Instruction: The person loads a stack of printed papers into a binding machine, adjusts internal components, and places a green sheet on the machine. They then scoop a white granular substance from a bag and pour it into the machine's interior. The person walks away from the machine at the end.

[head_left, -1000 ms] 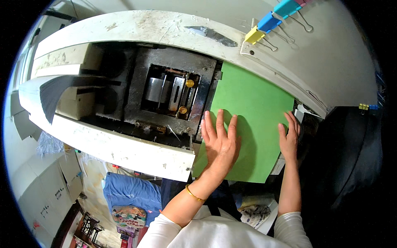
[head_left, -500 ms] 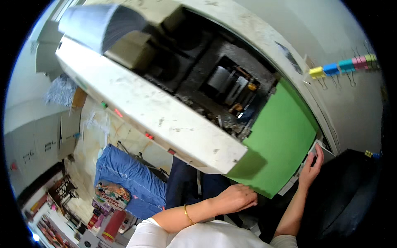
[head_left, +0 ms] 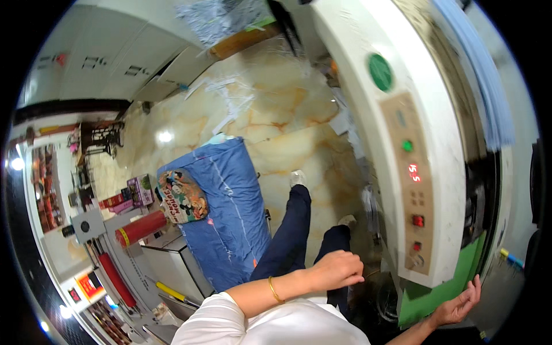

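My left hand (head_left: 338, 269), below a gold bangle (head_left: 276, 290), is curled into a loose fist in front of my body, apart from the machine. Nothing shows in its fingers. My right hand (head_left: 457, 307) is beside the outer edge of a green board (head_left: 422, 302), fingers slightly bent and apart, holding nothing that I can see. Whether it touches the board is unclear. The board is at the near end of a large white machine (head_left: 339, 34). On its side is a control panel (head_left: 411, 184) with a lit red display, a green light and red switches.
A stack of light-blue paper (head_left: 471, 75) rests at the machine's far end. To the left lie a blue quilt (head_left: 230, 190) and a patterned cushion (head_left: 183, 195). Red rollers (head_left: 141, 227) are at the lower left. Paper scraps (head_left: 233, 98) litter the marbled floor.
My view has swung left, bringing the floor and control panel into sight and the machine to the right. My right hand has turned its palm upward near the green board. My left hand remains closed.
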{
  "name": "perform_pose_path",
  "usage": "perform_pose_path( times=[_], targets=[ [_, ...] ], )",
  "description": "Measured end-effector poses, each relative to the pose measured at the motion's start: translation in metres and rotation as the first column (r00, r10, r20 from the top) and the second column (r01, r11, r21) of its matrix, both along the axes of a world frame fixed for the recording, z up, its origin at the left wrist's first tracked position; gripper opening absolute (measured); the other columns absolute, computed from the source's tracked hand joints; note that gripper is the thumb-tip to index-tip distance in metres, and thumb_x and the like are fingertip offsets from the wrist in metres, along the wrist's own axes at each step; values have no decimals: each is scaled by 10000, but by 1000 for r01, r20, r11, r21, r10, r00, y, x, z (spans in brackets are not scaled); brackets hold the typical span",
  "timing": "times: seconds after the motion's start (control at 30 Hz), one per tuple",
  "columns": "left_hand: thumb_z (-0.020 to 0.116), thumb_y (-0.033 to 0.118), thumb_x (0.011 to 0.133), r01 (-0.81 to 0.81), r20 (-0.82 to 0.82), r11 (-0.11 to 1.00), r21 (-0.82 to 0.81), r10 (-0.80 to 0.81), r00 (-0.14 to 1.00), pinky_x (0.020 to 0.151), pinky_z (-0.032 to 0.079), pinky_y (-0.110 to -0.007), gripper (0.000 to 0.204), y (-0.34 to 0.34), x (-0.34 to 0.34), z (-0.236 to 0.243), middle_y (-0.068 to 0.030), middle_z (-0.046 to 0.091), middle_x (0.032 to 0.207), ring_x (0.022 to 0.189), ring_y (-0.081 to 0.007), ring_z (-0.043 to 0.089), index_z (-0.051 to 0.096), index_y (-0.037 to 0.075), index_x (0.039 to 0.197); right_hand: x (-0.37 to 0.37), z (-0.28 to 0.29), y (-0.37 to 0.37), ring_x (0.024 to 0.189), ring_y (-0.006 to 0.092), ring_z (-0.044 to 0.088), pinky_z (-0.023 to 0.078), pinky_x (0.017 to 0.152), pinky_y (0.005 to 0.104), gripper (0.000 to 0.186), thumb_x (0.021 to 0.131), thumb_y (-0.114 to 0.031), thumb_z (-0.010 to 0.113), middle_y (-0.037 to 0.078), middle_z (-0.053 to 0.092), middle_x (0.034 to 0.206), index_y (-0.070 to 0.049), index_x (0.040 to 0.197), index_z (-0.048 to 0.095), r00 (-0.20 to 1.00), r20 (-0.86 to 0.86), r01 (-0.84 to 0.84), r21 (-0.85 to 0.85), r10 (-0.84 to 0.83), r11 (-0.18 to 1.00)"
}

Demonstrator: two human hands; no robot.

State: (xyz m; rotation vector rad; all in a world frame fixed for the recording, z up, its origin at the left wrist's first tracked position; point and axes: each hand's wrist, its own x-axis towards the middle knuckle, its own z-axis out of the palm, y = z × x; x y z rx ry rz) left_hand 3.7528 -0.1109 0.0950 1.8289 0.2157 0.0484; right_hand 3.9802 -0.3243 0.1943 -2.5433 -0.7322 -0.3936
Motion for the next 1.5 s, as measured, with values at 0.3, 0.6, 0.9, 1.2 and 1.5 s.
perform_pose_path(
  times=[0.3, 0.6, 0.9, 1.2, 1.5],
  targets=[
    [639, 44, 736, -482, -73, 666, 569, 625, 778, 682, 476, -384, 125, 277, -184, 13, -91, 552, 850, 793, -298, 579, 626, 103, 845, -71, 27, 291, 1081, 307, 516, 384, 979, 458, 224, 952, -158, 498, 123, 618, 1077, 0, 808, 563, 863, 12, -504, 67, 504, 861],
    [567, 142, 822, -574, -228, 199, 795, 973, 21, 725, 479, -415, 89, 387, -449, -52, -99, 593, 927, 872, -316, 588, 642, 116, 863, -90, 57, 576, 845, 295, 566, 424, 919, 458, 116, 887, -53, 547, 114, 613, 829, 16, 796, 571, 545, 137, -833, -19, 827, 552],
    [506, 231, 847, -582, -687, -618, 527, 93, -721, 706, 475, -459, 311, 220, -341, -180, -267, 646, 902, 835, -374, 641, 652, -44, 840, -159, 71, 927, 739, 290, 531, 421, 709, 380, 79, 857, -42, 577, 117, 571, 785, 6, 798, 554, 130, 101, -988, -74, 986, 138],
    [528, 327, 825, -816, -965, -532, 226, -10, -261, 796, 479, -451, 376, 321, -215, -139, -258, 642, 991, 924, -388, 626, 677, -4, 925, -510, 22, 1169, 776, 318, 598, 465, 709, 402, 24, 795, -63, 622, 129, 639, 803, -39, 795, 622, -643, -161, -753, 309, 749, -580],
    [579, 325, 831, -779, -461, -555, 292, 632, -623, 818, 488, -391, 381, 678, -657, -137, -197, 668, 988, 944, -314, 637, 659, 15, 1038, -442, -249, 1326, 904, 362, 628, 495, 802, 449, 386, 821, -312, 536, 194, 655, 972, -87, 1127, 606, 157, -699, -481, -671, 697, -564]
  ],
)
